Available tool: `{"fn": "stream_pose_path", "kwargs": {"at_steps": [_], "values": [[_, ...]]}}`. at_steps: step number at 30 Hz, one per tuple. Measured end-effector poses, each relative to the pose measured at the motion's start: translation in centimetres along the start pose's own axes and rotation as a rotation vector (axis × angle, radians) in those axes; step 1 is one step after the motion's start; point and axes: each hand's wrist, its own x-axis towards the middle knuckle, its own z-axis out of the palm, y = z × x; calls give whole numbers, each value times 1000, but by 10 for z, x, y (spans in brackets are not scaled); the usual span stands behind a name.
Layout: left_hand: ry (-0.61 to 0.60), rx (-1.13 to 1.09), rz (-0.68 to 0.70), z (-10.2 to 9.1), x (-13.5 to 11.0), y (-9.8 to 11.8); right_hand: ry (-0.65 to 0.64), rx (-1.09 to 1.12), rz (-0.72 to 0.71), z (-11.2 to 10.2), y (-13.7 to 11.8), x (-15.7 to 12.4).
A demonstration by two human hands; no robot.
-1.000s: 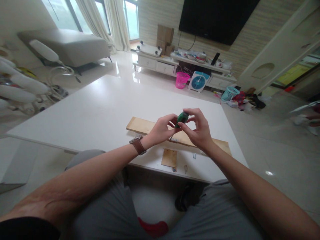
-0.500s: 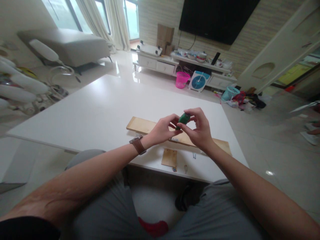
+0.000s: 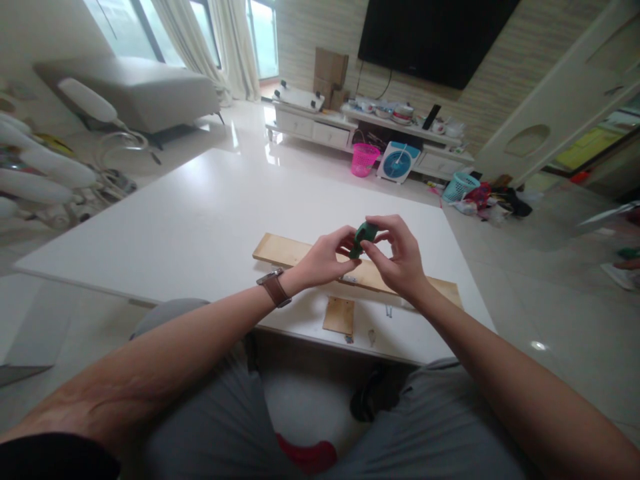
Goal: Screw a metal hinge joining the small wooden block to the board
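Note:
A small dark green object (image 3: 366, 233), its kind too small to make out, is held up above the table between both hands. My right hand (image 3: 397, 257) pinches it from the right with thumb and fingers. From the left, my left hand (image 3: 327, 257) grips its lower end; a brown-strapped watch is on that wrist. Below the hands lies a long wooden board (image 3: 285, 250), partly hidden by them, with small metal parts at its near edge. Closer to me rest a small square wooden piece (image 3: 340, 315), two screws (image 3: 389, 311) and a small metal piece (image 3: 371, 337).
The white table (image 3: 165, 220) stretches away to the left and far side. Across the floor stand a pink basket (image 3: 365, 160), a blue box fan (image 3: 399, 162) and a teal basket (image 3: 460, 187) beside a low cabinet. Another person's foot (image 3: 620, 273) shows at far right.
The green object has turned between my fingers, now showing a darker, notched side. My right thumb has shifted slightly; both hands otherwise stay in place.

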Motion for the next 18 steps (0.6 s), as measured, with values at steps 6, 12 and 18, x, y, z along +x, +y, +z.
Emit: {"fn": "stream_pose_path", "kwargs": {"at_steps": [6,12,18], "values": [[36,102,-36,-1,1,-3,8,17,11,-1,-3,-2],[26,43,-37,-1,2,0,-80,68,41,-1,-2,-6],[7,57,14,0,0,1,22,9,10,1,0,0]]}}
